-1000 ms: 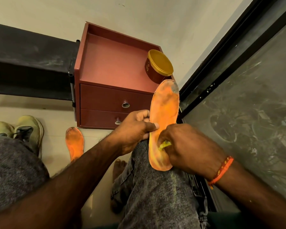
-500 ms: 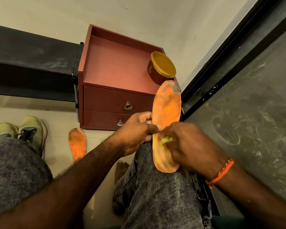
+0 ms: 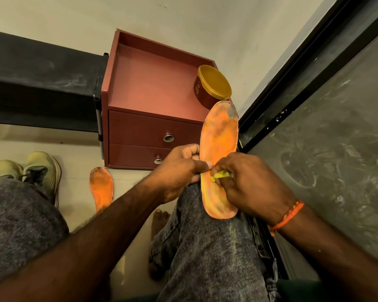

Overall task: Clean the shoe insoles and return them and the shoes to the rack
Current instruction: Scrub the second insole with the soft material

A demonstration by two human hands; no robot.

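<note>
An orange insole point(image 3: 219, 136) with grey smudges lies lengthwise on my right knee. My left hand point(image 3: 179, 171) grips its left edge, thumb laid across the top. My right hand point(image 3: 251, 184) holds a small yellow cloth point(image 3: 222, 175) bunched in its fingers and presses it on the insole's middle. A second orange insole point(image 3: 101, 188) lies on the floor left of my knee. A pair of pale green shoes point(image 3: 39, 171) stands on the floor at the far left. The dark rack shelf point(image 3: 42, 83) runs along the wall at upper left.
A maroon two-drawer cabinet point(image 3: 148, 131) stands straight ahead, with a brown tub with a gold lid point(image 3: 212, 88) on its top right corner. A dark glass door point(image 3: 336, 138) fills the right side. My bare foot point(image 3: 159, 216) rests on the floor.
The right hand with the cloth has shifted slightly up the insole. The left hand keeps its grip, and the view has tilted a little.
</note>
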